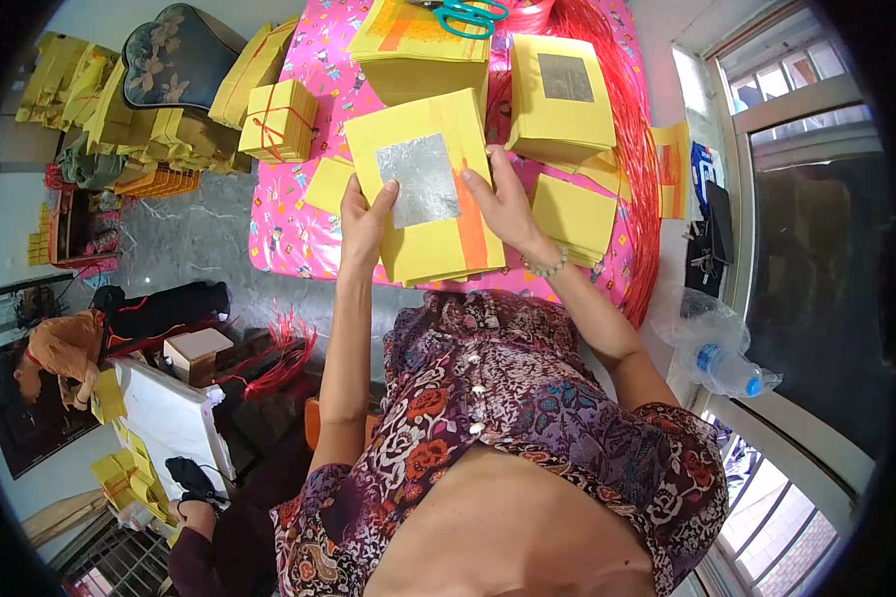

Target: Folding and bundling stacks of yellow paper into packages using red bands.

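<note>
Between both hands is a stack of yellow paper sheets (420,247), its top sheet bearing a silver foil square (423,184) and an orange strip down the right side. My left hand (366,217) grips the left edge, thumb on top near the foil. My right hand (508,204), with a beaded bracelet at the wrist, holds the right edge with its thumb over the orange strip. The stack is slightly tilted above the near edge of the pink patterned tabletop (289,234). Fingers beneath the sheets are hidden.
Around it stand a tall yellow paper pile (423,75), teal-handled scissors (471,15), another foil-topped pile (558,109), a low pile (574,219) and a red-tied bundle (279,119). Red strands (647,199) hang along the right edge. Another person's hand (197,517) shows lower left.
</note>
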Demonstrator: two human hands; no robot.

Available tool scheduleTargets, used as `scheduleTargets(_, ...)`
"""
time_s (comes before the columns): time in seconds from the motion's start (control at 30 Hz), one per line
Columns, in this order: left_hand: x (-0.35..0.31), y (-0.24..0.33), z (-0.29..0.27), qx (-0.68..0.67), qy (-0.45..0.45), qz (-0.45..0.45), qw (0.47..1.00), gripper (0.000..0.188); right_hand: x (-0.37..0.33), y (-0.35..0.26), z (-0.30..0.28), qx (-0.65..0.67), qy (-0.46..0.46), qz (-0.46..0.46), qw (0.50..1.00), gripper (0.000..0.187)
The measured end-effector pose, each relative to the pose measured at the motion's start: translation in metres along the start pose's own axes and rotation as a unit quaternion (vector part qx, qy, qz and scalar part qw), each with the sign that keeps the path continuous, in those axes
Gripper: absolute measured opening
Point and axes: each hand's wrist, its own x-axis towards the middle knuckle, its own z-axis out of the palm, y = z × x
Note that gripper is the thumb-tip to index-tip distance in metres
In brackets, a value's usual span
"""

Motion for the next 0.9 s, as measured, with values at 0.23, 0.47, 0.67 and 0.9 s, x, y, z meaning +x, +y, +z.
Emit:
scheduleTargets(0.23,-0.009,-0.044,-0.012,-0.159,-0.014,-0.13,0.979,0.033,-0.008,-0.031,-0.008,-0.069,-0.067,0.021,0.995,0.039)
scheduleTargets(0.47,-0.019,-0.071,-0.006,-0.312,-0.04,-0.173,0.933,0.041,-0.01,-0.078,-0.011,-0.208,-0.15,0.025,0.966,0.045)
scheduleTargets(0.67,-0.025,-0.064,0.011,-0.344,-0.088,-0.141,0.924,0.045,-0.01,-0.073,-0.01,-0.227,-0.128,0.031,0.965,0.035)
scheduleTargets(0.9,-0.011,-0.048,-0.007,-0.136,-0.023,-0.116,0.984,0.047,-0.002,-0.011,-0.015,-0.166,-0.065,0.082,0.981,0.034)
